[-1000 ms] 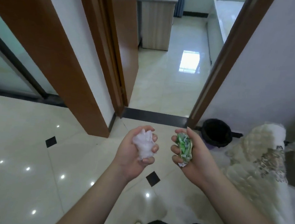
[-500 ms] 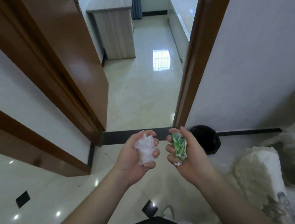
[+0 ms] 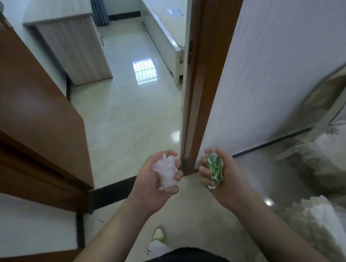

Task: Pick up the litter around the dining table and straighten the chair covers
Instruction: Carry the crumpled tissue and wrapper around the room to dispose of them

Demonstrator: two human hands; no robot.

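Note:
My left hand [image 3: 153, 183] is closed around a crumpled white plastic wad [image 3: 165, 173], held palm up in front of me. My right hand [image 3: 225, 177] grips a crumpled green and white wrapper [image 3: 215, 168]. Both hands hover side by side over the tiled floor just before a doorway. At the right, cream lace chair covers [image 3: 315, 220] drape over chairs, blurred. The black bin seen earlier is out of sight behind my right hand.
A brown door frame post [image 3: 204, 75] stands right behind my hands, with a white wall [image 3: 282, 67] to its right. An open brown door [image 3: 30, 105] is at the left. Beyond lie a wooden cabinet [image 3: 74, 49] and a bed [image 3: 165, 19]. My shoe [image 3: 158, 236] is below.
The view has swung to the right and moved closer to the doorway. The black bin has slipped behind my right hand. Both hands keep their litter, held the same way.

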